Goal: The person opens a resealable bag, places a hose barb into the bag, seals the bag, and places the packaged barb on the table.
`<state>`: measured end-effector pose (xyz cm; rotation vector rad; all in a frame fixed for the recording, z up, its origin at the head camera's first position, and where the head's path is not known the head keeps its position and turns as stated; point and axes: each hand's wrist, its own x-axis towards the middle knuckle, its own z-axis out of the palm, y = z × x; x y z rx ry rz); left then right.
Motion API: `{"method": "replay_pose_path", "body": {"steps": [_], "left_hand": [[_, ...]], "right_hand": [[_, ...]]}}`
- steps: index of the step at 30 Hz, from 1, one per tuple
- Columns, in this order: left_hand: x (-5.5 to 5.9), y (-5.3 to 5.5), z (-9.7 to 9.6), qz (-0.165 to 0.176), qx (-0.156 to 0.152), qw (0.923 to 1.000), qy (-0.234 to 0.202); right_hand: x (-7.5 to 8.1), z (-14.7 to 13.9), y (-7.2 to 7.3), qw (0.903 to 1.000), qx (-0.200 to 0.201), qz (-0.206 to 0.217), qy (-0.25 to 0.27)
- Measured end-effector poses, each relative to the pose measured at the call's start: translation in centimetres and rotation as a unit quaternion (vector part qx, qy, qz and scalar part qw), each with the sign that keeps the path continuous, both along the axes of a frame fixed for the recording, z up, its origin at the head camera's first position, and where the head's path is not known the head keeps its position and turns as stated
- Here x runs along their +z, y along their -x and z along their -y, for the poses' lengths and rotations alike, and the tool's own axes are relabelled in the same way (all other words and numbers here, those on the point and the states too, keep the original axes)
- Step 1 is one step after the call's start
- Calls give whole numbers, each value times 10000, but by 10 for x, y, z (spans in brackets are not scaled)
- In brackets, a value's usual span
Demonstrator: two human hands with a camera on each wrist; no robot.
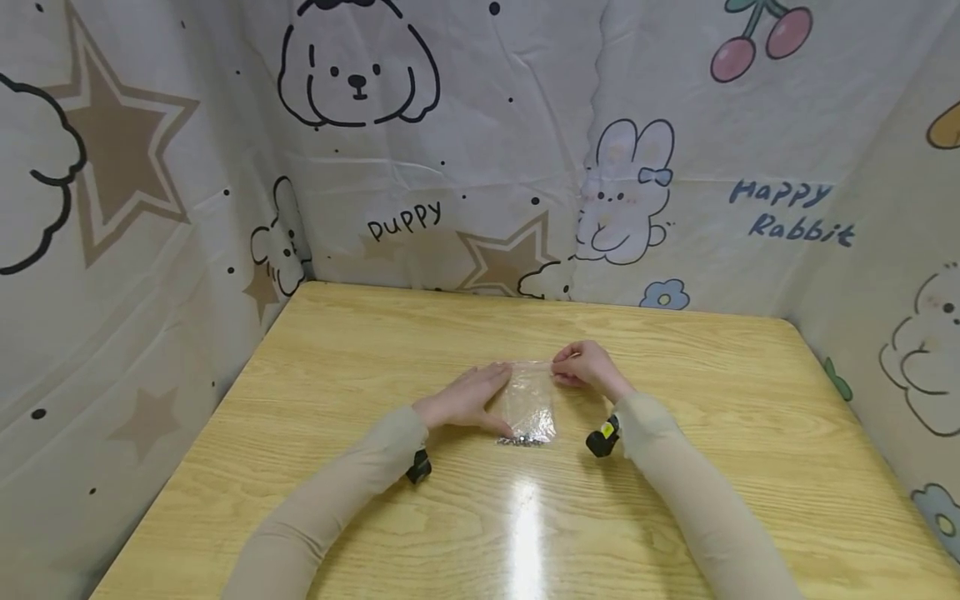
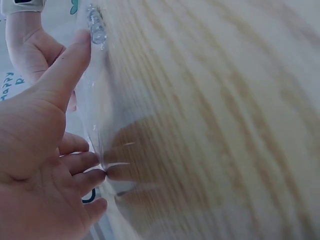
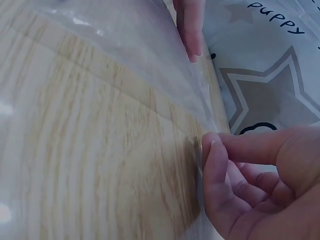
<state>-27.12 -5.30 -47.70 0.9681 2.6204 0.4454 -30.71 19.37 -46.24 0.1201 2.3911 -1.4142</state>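
A clear plastic bag point(image 1: 529, 398) lies flat on the wooden table point(image 1: 360, 333), with small shiny pieces point(image 1: 522, 441) gathered along its near end. My left hand point(image 1: 468, 398) rests at the bag's left side, fingers extended toward the far edge and thumb stretched toward the pieces. In the left wrist view the thumb tip is right beside those glassy-looking pieces point(image 2: 96, 26). At the far right corner my right hand point(image 1: 588, 367) pinches the bag's edge between thumb and index finger, seen close up in the right wrist view; its other fingers are curled.
A printed curtain point(image 1: 480, 167) with puppies, rabbits and stars hangs behind and along both sides of the table. Black wrist cameras point(image 1: 602, 438) sit under both sleeves, close above the tabletop. Bright glare point(image 1: 525, 533) marks the wood near the front.
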Motion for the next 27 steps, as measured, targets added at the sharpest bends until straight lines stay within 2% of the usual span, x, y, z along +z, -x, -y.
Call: {"method": "replay_pose_path", "body": {"steps": [15,22,27], "left_hand": [[-3,1,-2,39,-63,9998,202],[1,0,-6,137,-82,9995,289],[2,1,-4,79,-173,9993,321]], "right_hand": [[-4,0,1,9996,-166,97,187],[-4,-1,1,9997,-224,-11,-29],[-4,0,0,9996,-232,-105,-90]]}}
